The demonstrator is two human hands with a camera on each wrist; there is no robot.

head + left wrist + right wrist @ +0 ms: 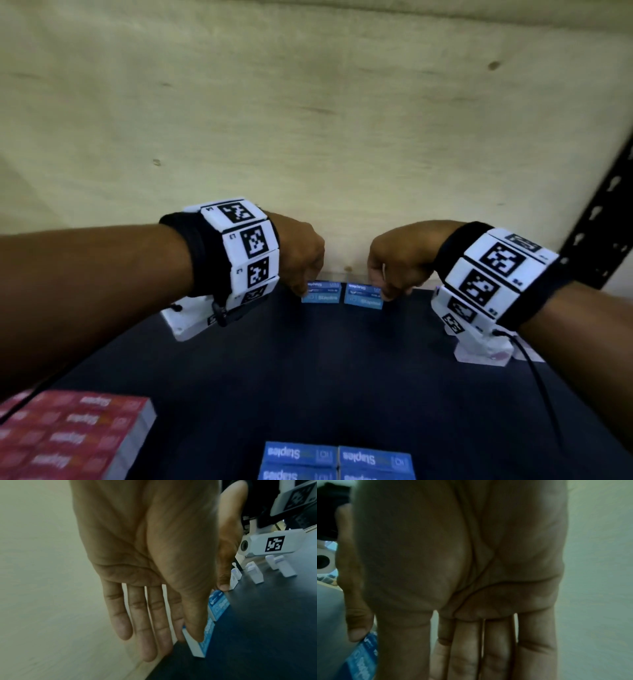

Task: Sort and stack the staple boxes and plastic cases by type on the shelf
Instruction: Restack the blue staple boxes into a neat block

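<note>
Two blue staple boxes stand side by side at the back of the dark shelf (pixel 325 370), against the pale wall. My left hand (pixel 303 274) pinches the left box (pixel 322 292) from above. In the left wrist view its thumb lies on the front face of that box (pixel 205 642), with the index finger behind it and the other fingers straight. My right hand (pixel 390 274) holds the right box (pixel 363 297) the same way. In the right wrist view its thumb rests on the box (pixel 361 661) while the fingers reach down behind it.
A block of red staple boxes (pixel 68 442) lies at the front left. Several blue staple boxes (pixel 337 460) sit at the front middle. A black perforated shelf post (pixel 603 212) rises at the right. Small white boxes (pixel 255 573) stand further along the shelf.
</note>
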